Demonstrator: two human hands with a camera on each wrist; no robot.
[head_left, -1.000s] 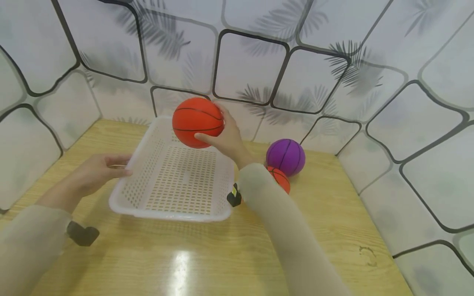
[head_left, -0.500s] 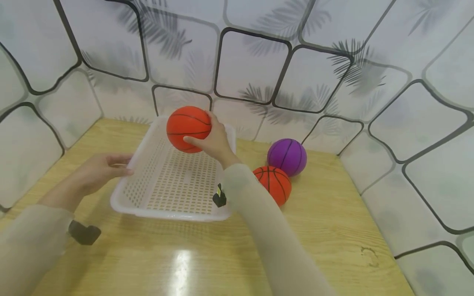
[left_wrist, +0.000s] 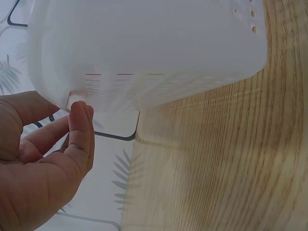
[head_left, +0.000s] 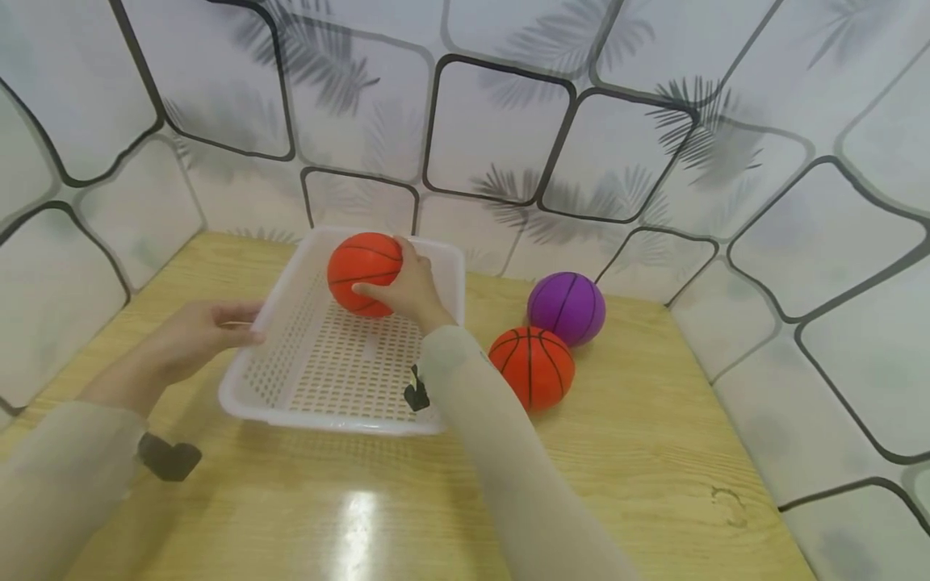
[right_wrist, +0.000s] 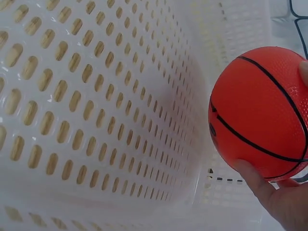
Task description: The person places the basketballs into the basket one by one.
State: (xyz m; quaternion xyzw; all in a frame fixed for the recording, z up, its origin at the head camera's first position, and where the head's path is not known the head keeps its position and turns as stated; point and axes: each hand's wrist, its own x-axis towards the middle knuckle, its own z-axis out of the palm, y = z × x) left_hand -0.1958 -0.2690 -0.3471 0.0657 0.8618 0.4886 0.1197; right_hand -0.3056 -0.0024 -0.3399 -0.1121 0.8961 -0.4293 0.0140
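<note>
The right hand (head_left: 410, 289) grips a red ball (head_left: 363, 274) inside the back part of a white perforated basket (head_left: 341, 423). In the right wrist view, thumb and fingers of the right hand (right_wrist: 288, 202) lie round the red ball (right_wrist: 260, 110), beside the basket's perforated surface (right_wrist: 96, 96). At the basket's left side, the left hand (head_left: 190, 339) pinches the rim. The left wrist view shows the left hand (left_wrist: 48, 154) with thumb and fingers at the edge of the basket (left_wrist: 144, 43). Whether the ball touches the basket floor I cannot tell.
Right of the basket, another red ball (head_left: 533, 369) sits on the wooden table (head_left: 639, 452), in front of a purple ball (head_left: 567, 309). A patterned wall covering (head_left: 501, 129) rises behind the table and along its sides.
The right hand has lowered the red ball into the basket, moving slightly left and toward the person. More of the second red ball shows beside the right sleeve. The left hand stays at the rim.
</note>
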